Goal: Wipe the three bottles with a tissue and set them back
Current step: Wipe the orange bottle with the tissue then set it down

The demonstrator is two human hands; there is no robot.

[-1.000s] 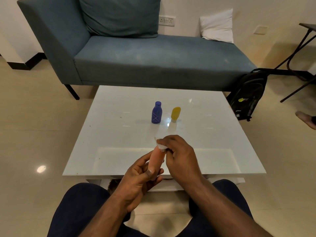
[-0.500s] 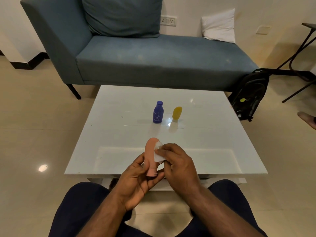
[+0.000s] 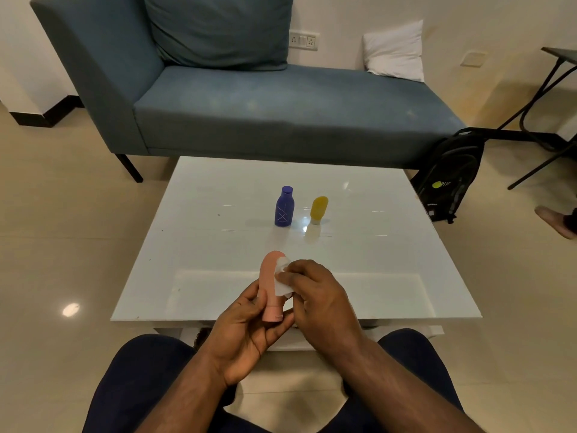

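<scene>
Gripping pink bottle (image 3: pixel 271 285) at its cap end, left hand (image 3: pixel 249 335) holds it above the near counter (image 3: pixel 199 245) edge, long axis near-upright, cap down. Right hand (image 3: pixel 315 292) pinches tissue (image 3: pixel 282 278) against its side. Purple bottle (image 3: pixel 284 207) and yellow bottle (image 3: pixel 318 209) stand upright mid-counter.

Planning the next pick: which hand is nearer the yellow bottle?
Right. The right hand, holding the tissue, sits almost directly in front of the yellow bottle; the left hand is lower and further left.
</scene>
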